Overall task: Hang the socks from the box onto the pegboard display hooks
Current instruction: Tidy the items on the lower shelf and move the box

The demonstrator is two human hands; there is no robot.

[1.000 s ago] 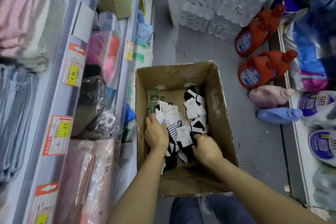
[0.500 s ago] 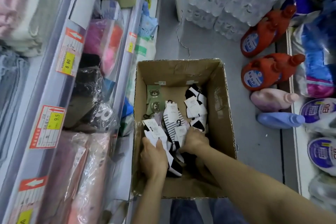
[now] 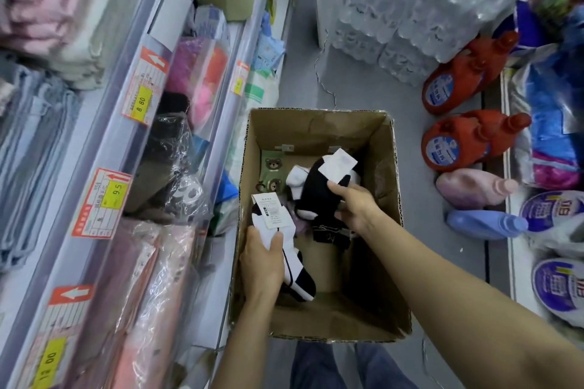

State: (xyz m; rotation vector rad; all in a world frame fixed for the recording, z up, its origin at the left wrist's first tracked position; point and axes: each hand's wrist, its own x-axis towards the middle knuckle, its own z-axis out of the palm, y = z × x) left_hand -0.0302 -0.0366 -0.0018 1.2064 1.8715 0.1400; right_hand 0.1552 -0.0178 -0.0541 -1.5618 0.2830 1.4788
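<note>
Head view looks down into the cardboard box [image 3: 384, 167] on the floor, where the left hand [image 3: 262, 262] grips a white-and-black sock pair [image 3: 292, 265] with a paper tag near the box's left wall, and the right hand [image 3: 355, 208] curls around a black-and-white sock bundle [image 3: 316, 196], also tagged, held above the box's middle. Left of the box run shelves [image 3: 104, 148] with price labels and bagged goods; inside it green bear-print socks [image 3: 271, 172] lie at the far left corner and dark socks [image 3: 330, 232] beneath the right hand; right of it stand orange detergent bottles [image 3: 458, 145].
</note>
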